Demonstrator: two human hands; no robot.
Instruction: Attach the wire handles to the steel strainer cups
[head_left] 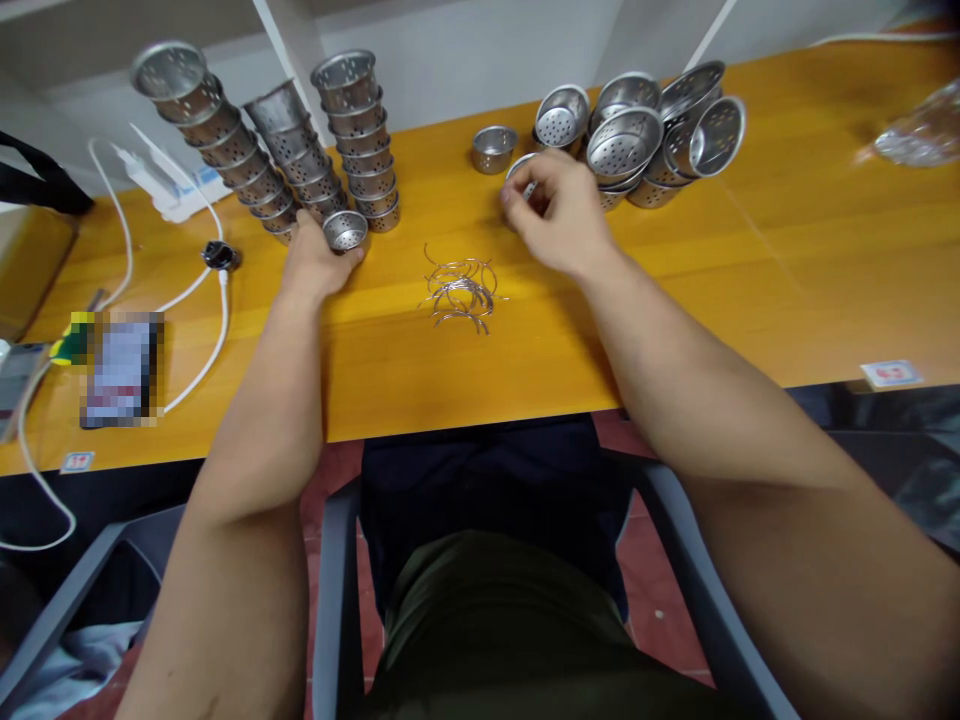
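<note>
My left hand (316, 262) is closed around a small perforated metal strainer cup (346, 232), the thumb on its near right side and the fingers at its left. The cup stands upright on the table, just in front of the stacks. My right hand (562, 212) grips another strainer cup (519, 182), mostly hidden behind the fingers. Just behind that one, a single strainer cup (494, 150) stands upright. Between my hands lies a loose pile of thin curved metal wires (463, 290).
Tall stacks of strainer cups (367, 140) stand at the back left, some leaning. More cups (626, 145) are heaped at the back right. White cables (225, 330), a phone (120, 370) and a power strip (176, 195) lie left; a clear plastic bag (922, 130) lies far right.
</note>
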